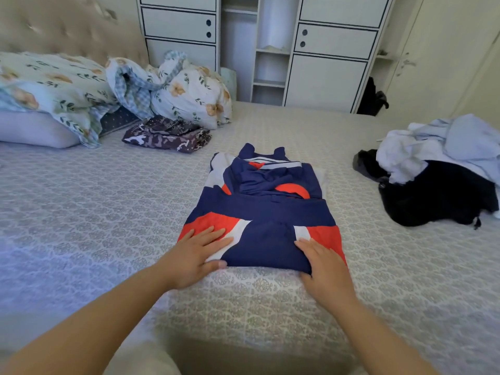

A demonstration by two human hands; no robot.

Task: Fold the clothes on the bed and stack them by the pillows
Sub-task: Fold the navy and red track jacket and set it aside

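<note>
A navy, red and white garment [263, 209] lies flat and partly folded in the middle of the bed. My left hand [198, 254] rests flat on its near left corner, fingers straight, thumb at the near hem. My right hand [326, 266] lies on the near right corner, with its thumb at the near edge. A folded dark patterned garment [167, 135] sits by the pillows [35, 128] at the far left. An unfolded heap of white, pale blue [438, 147] and black clothes [435, 193] lies at the right.
The bed has a grey patterned cover [81, 212]. A floral duvet [173, 87] is bunched against the tufted headboard at the far left. A white wardrobe [270, 44] stands beyond the bed. A dark item hangs near the door at the far right.
</note>
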